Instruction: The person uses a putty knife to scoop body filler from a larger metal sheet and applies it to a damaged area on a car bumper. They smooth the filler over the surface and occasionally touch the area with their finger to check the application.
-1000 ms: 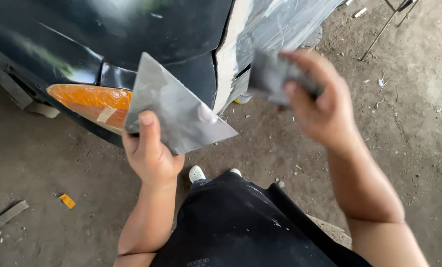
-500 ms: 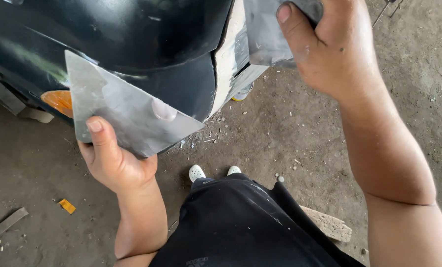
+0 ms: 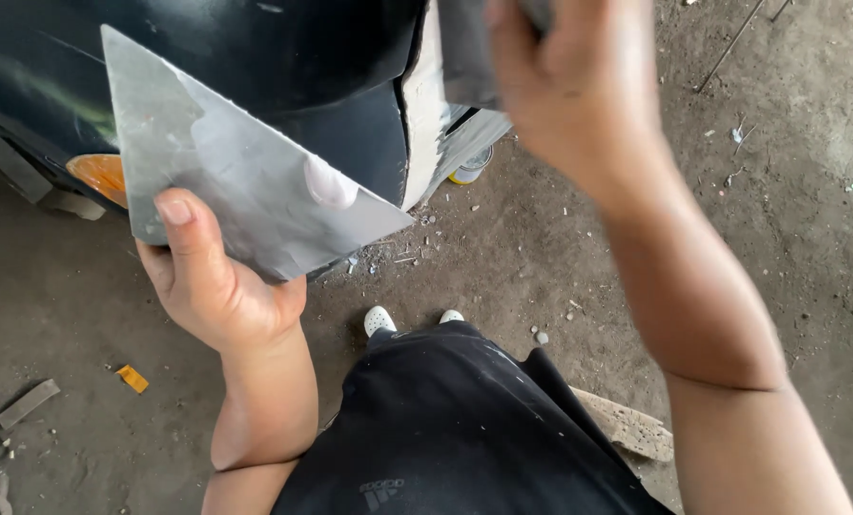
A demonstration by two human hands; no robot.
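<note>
Hands working filler tools against a dark car body.
Left hand pinching a grey triangular metal board, thumb pressed on its face, a pale dab of filler sitting near its right corner, held just before the black car panel. Right hand clamping a grey spreader by the panel's white-filled edge, above the dirt floor.

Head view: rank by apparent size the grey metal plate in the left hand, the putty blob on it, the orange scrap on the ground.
1. grey metal plate, by far the largest.
2. putty blob.
3. orange scrap.
The blob and the scrap look close in size; the scrap lies farther from the camera, so their order is unsure.
</note>
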